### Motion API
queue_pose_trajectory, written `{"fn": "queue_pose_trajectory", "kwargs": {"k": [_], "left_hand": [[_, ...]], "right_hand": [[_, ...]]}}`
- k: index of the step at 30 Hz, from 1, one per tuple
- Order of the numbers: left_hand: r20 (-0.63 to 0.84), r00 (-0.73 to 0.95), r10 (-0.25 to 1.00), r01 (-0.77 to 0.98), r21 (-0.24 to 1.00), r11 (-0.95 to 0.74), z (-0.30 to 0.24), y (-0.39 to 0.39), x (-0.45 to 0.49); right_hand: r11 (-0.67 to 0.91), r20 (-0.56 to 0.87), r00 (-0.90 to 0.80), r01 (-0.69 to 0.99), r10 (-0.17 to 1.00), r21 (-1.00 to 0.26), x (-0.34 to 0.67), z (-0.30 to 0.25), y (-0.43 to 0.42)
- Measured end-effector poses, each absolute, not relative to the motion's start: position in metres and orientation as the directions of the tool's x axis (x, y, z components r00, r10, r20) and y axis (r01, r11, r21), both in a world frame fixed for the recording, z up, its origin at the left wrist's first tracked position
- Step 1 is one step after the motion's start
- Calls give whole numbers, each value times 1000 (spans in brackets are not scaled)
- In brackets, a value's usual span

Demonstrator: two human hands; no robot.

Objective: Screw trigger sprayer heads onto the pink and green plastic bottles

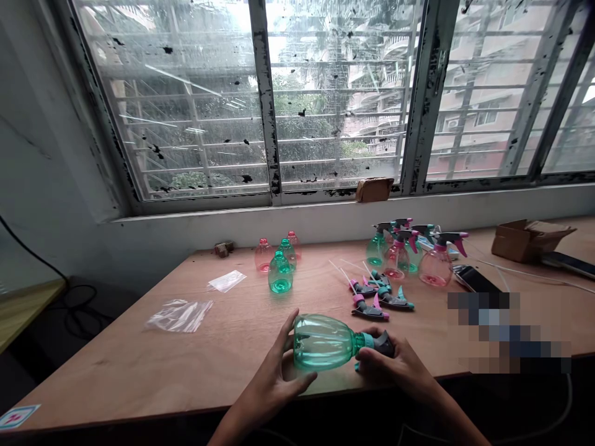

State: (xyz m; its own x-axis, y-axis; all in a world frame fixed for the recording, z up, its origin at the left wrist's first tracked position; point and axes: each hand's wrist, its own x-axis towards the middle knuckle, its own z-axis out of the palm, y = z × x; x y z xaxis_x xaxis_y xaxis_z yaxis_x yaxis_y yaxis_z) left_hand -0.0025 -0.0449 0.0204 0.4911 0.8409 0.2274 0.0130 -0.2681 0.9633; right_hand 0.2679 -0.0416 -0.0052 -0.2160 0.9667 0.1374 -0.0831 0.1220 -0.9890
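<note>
Hands low in the frame centre hold a green bottle (323, 341) on its side above the table (139, 365) edge, left hand (274, 375) cupping its body, right hand (395, 365) closed round the trigger head (382, 344), which might cross-thread if twisted on crooked.

A wooden table (139, 359) is set beneath a barred window (325, 93). Four capless bottles (280, 260), pink and green, are grouped near its far edge, with two clear plastic bags (179, 314) lying to their left. Loose spray trigger heads (379, 298) are scattered at the centre, just in front of a cluster of assembled spray bottles (409, 254). A phone (474, 280) and an open cardboard box (525, 240) are seen further right.
</note>
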Motion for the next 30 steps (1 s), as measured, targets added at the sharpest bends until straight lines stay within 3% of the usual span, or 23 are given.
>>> {"fn": "queue_pose_trajectory", "kwargs": {"k": [9,14,21,27,30], "left_hand": [[188,456,870,-36,981,-193,17,-44,-3],[249,471,846,-1,960,-281,14,-42,-4],[180,445,877,-27,982,-188,18,-46,-2],[247,488,838,-13,961,-276,15,-42,-3],[226,473,852,-26,970,-243,14,-43,-2]], "right_hand": [[174,183,-247,-58,952,-983,270,-12,-37],[176,188,-241,-72,952,-982,271,-16,-36],[206,208,-253,-35,945,-978,271,-14,-36],[209,209,-253,-25,945,-978,271,-15,-36],[214,213,-256,-23,943,-976,272,-16,-36]]}}
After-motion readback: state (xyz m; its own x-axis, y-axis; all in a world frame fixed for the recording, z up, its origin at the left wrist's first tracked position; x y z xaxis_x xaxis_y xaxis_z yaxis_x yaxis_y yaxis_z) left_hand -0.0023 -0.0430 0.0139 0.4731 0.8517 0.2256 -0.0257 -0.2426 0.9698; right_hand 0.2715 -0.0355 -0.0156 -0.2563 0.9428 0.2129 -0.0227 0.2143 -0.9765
